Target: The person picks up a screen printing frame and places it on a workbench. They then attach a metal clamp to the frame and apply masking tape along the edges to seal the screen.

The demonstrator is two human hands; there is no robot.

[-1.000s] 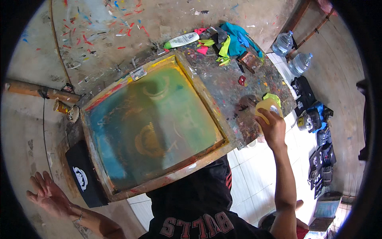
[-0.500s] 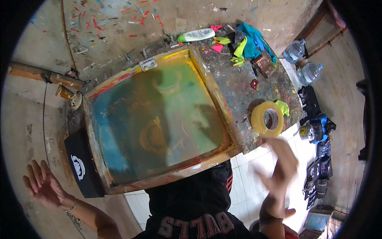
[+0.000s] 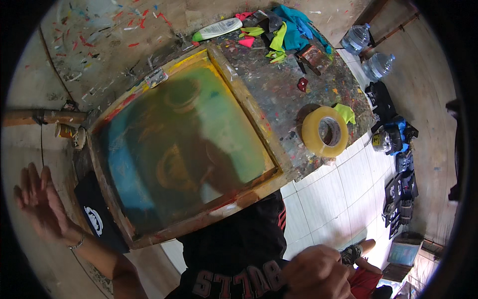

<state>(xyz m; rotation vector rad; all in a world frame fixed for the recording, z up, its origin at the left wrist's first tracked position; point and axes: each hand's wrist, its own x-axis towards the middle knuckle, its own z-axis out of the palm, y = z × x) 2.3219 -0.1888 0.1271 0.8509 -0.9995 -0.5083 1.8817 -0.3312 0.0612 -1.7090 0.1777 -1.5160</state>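
In front of me lies a wooden screen-printing frame (image 3: 247, 105) with a paint-stained mesh that is blue, green and brown. Under its left side, black fabric (image 3: 108, 235) with a white print sticks out. My left hand (image 3: 44, 204), fingers stretched and holding nothing, is raised beyond the frame's left edge, near that fabric. Close to my chest, below the frame's near right corner, my right hand (image 3: 318, 274) is closed with its fingers curled. Whatever it may hold is hidden. A big roll of clear yellowish tape (image 3: 309, 133) stands on the table, right of the frame.
At the table's back are a white-and-green bottle (image 3: 217, 30), bright cloth scraps (image 3: 294, 25) and a brown block (image 3: 313, 57). Water bottles (image 3: 378, 66) and black items line the right wall. Part of another person in red (image 3: 366, 282) shows at lower right.
My right hand has come from beside the tape roll down toward my chest, and its fingers have curled in. My left hand has risen slightly, staying open. The view has shifted a little.
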